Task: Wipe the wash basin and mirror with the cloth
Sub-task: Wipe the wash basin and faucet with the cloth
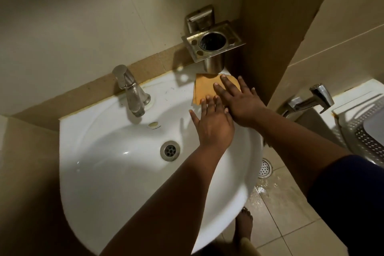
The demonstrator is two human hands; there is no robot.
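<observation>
**Pressing one cloth flat on the basin's back corner**

Pressing down with both hands, I have one orange cloth (204, 87) under my fingers on the flat rim of the white wash basin (87, 183). My right hand (239, 100) lies on the cloth with its fingers straight and spread, covering the cloth's near right part. My left hand (214, 124) sits just beside it, touching its lower left side, fingers also straight and fanned, with the fingertips (207, 97) resting on the cloth's near edge and the palm over the basin's inner slope. Neither hand pinches or curls round the cloth; both are flat.

Just beyond my right fingertips stands one steel tumbler holder (212, 45) fixed to the wall, with one round cup opening and four small holes at the corners of its plate. Well to the left of my left hand is one steel tap (131, 91) on the basin's back rim. Below and left of my left wrist I count one drain (170, 150) in the bowl, and one small overflow hole (153, 124) between the tap and the drain.

To the right of my right forearm I see one hand spray (311, 100) beside a toilet (363, 118). Under that forearm is one round floor drain (264, 168) on wet tiles. One bare foot (244, 224) shows beneath the basin's near edge.

I see no mirror from here.
</observation>
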